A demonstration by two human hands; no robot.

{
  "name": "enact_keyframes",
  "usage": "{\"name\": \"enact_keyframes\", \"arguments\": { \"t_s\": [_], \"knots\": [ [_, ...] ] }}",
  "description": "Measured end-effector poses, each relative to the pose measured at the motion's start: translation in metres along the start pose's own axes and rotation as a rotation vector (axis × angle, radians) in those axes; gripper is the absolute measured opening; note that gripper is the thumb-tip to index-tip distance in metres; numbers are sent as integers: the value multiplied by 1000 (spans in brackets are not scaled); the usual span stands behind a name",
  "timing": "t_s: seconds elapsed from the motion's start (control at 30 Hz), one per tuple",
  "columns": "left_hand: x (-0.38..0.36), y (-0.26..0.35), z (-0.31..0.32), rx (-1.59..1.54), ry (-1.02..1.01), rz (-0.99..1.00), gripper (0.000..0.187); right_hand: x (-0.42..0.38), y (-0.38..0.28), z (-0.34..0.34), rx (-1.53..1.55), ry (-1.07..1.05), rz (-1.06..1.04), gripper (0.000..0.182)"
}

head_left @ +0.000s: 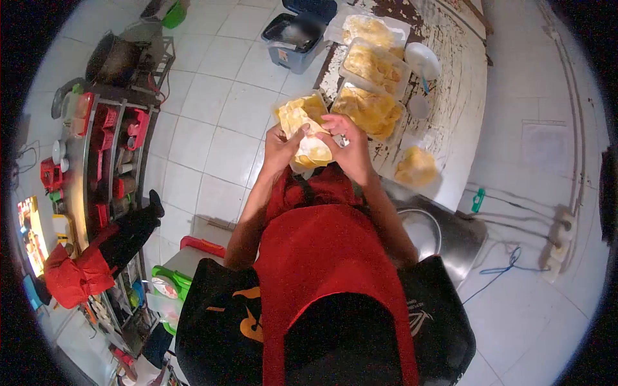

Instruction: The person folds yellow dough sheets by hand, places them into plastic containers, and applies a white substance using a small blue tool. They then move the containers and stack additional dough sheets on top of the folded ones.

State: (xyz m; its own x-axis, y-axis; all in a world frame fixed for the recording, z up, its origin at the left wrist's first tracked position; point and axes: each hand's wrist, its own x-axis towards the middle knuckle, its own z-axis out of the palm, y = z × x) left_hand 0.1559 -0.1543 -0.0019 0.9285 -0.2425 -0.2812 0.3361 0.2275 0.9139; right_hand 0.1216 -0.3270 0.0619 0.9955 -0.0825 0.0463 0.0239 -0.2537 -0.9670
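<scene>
Both my hands are raised in front of my red apron and grip one clear plastic container [308,132] filled with pale yellow food. My left hand [279,149] holds its left side, fingers curled under the edge. My right hand [351,149] clasps its right side, thumb pressed on top. The container is tilted, with its lid part standing up behind. Just beyond it, on the worn white table [460,96], lie several more filled trays [370,109].
A white bowl [423,59] and a small cup [419,106] sit on the table, with a yellow lump in plastic [416,167] nearer me. A blue bin [297,35] stands on the tiled floor. A metal rack [106,167] with red items lines the left. A steel bowl [421,231] is by my right elbow.
</scene>
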Motion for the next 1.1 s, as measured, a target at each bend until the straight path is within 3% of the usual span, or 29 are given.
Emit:
{"name": "enact_keyframes", "arguments": {
  "t_s": [0.07, 0.13, 0.27, 0.47, 0.73, 0.8, 0.83, 0.97, 1.03, 1.1],
  "knots": [
    [-3, 1, 2, 28, 8, 24, 21, 2, -5, -8, -116, -70, -86, 35],
    [-9, 8, 7, 52, 12, 49, 23, 7, -15, -13, -350, -148, -369, 37],
    [-16, 12, 13, 78, -56, 145, 22, 13, -1, -12, -226, -225, -271, 36],
    [-19, 20, 15, 77, -35, 175, 22, 19, 7, -19, -157, -229, -386, 37],
    [-16, 18, 10, 121, 85, 44, 28, 1, 23, -14, 167, -53, 116, 37],
    [-19, 19, 16, -417, -5, -107, 27, 2, 21, -12, 291, -15, 102, 36],
    [-19, 15, 15, -417, -8, -108, 27, 3, 19, -12, 417, 17, 87, 34],
    [-24, 7, 18, -343, -154, -136, 17, 3, 4, -18, 387, -41, 44, 32],
    [-25, 8, 21, -48, -281, 62, 19, 1, 1, -22, 316, -99, 34, 31],
    [-25, 5, 25, -38, -241, 104, 13, -1, 0, -23, 246, -107, 66, 32]
  ]
}}
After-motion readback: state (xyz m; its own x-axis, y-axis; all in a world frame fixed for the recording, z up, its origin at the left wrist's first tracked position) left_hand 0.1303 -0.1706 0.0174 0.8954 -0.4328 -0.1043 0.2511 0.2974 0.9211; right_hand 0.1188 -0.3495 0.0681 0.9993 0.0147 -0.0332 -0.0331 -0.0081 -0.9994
